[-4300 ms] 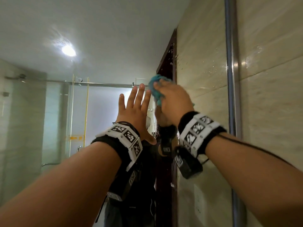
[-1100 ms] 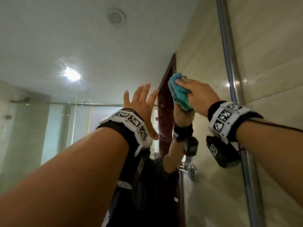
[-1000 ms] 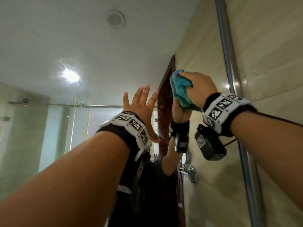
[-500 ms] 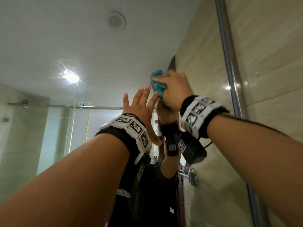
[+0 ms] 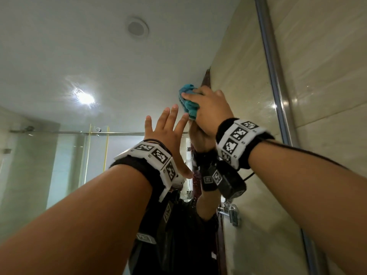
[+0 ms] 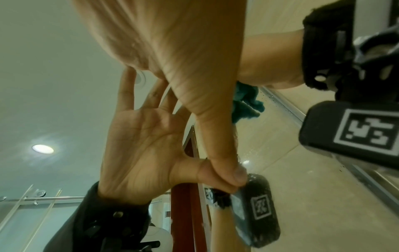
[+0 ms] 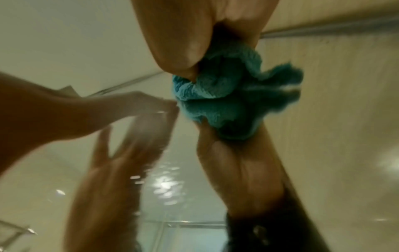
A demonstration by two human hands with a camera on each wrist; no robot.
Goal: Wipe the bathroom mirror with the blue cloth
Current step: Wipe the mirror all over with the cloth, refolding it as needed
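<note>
The bathroom mirror (image 5: 99, 56) fills most of the head view and reflects the ceiling, a shower screen and my arms. My right hand (image 5: 208, 108) grips the bunched blue cloth (image 5: 187, 102) and presses it against the glass high up, near the reflected door frame. The right wrist view shows the blue cloth (image 7: 215, 88) squashed on the glass under my fingers, above its own reflection. My left hand (image 5: 166, 133) lies flat on the mirror just left of and below the cloth, fingers spread and straight. In the left wrist view its palm (image 6: 172, 42) meets its reflection.
A metal strip (image 5: 276, 76) frames the mirror's right edge, with beige wall tiles (image 5: 327, 66) beyond it. The glass reflects a ceiling light (image 5: 85, 98), a round vent (image 5: 138, 28) and a shower rail (image 5: 119, 133). Water specks dot the glass near the right edge.
My right hand has swept the cloth leftward across the glass from near the mirror's right edge and slightly upward. The left hand has stayed flat on the mirror.
</note>
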